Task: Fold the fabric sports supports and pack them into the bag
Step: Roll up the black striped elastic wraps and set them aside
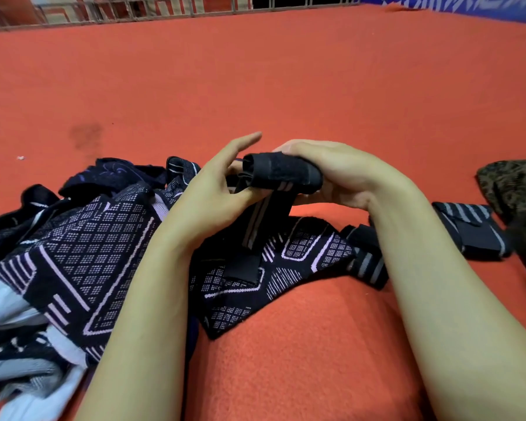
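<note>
Both my hands meet over a black elastic strap roll (281, 171) held above the red mat. My right hand (340, 174) curls over the roll from the right and grips it. My left hand (213, 189) pinches the strap's loose striped tail (255, 220) just below the roll, its index finger straight and pointing away. The tail hangs down to a dark patterned knit support (286, 268) lying flat under my hands. A heap of similar dark and pale supports (73, 253) lies at my left.
A folded black strap with grey stripes (471, 229) lies on the mat at right, beside a dark camouflage-patterned bag (516, 183) at the right edge. The red mat (286, 86) stretches far ahead to a metal railing (164, 7).
</note>
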The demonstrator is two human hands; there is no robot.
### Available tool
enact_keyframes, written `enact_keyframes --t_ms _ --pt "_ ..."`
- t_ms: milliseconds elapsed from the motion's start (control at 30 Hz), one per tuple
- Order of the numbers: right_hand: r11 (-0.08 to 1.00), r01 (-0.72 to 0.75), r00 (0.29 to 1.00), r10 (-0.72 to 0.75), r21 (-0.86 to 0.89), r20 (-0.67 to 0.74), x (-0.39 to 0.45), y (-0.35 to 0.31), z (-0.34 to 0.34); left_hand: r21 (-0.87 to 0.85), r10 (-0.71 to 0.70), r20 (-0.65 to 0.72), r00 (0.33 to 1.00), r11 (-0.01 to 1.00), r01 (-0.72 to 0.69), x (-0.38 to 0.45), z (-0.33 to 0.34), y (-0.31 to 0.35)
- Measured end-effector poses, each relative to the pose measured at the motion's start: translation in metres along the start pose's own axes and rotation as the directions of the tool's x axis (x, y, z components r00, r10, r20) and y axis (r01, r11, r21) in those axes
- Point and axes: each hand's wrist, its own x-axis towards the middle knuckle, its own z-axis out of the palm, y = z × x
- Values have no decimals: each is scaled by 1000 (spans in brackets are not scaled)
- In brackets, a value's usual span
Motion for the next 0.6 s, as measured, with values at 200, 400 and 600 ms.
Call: enact_keyframes --t_ms 200,400,600 --pt "999 -20 1000 20 -34 17 1 3 3 17 33 -55 998 999 -32 2 -1 0" --pt "933 172 983 -139 -315 122 -13 -10 -2 35 -74 -85 994 996 77 1 0 -1" --pt "920 212 977 -197 -330 79 -8 -1 0 -107 -239 -4 971 966 237 4 0 -4"
